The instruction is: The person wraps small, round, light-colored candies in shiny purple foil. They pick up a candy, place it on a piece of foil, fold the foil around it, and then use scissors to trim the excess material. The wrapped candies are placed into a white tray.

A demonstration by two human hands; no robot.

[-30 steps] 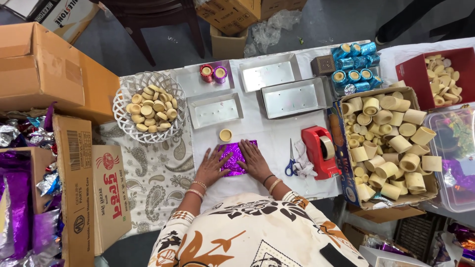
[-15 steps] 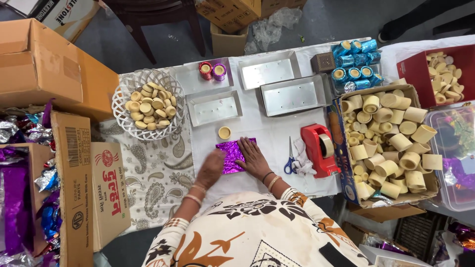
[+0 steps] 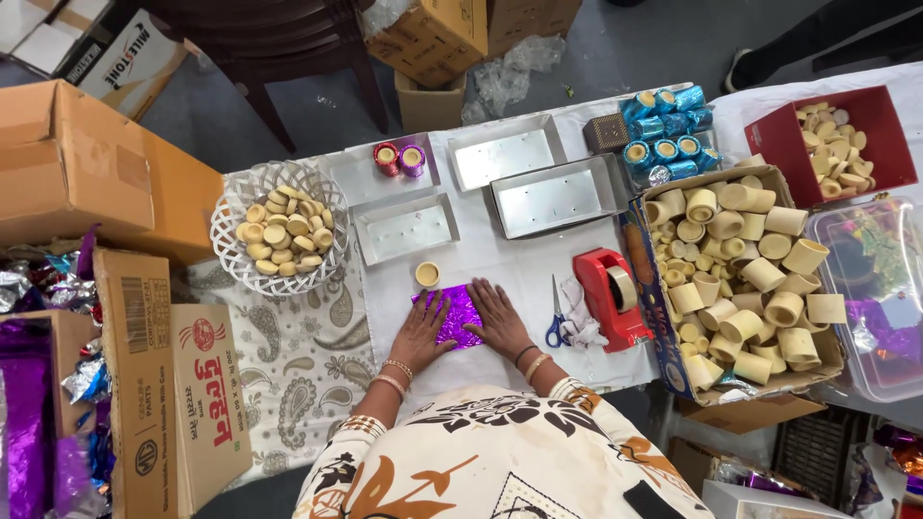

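Observation:
A shiny purple foil sheet point(image 3: 455, 309) lies flat on the white table cover in front of me. My left hand point(image 3: 421, 333) presses its left edge with fingers spread. My right hand point(image 3: 497, 318) lies flat on its right edge. Both hands hold nothing. A small round yellow cup point(image 3: 427, 275) stands just beyond the foil, apart from both hands.
White basket of yellow cups point(image 3: 279, 223) at the left. Metal trays point(image 3: 404, 228) point(image 3: 556, 195) point(image 3: 505, 151) behind. Blue-handled scissors point(image 3: 557, 319), red tape dispenser point(image 3: 610, 294) and a box of beige rolls point(image 3: 740, 274) at right. Cardboard boxes point(image 3: 72, 163) at left.
Both hands have stayed on the purple foil, sliding slightly over it as they smooth it. The foil stays in the same place.

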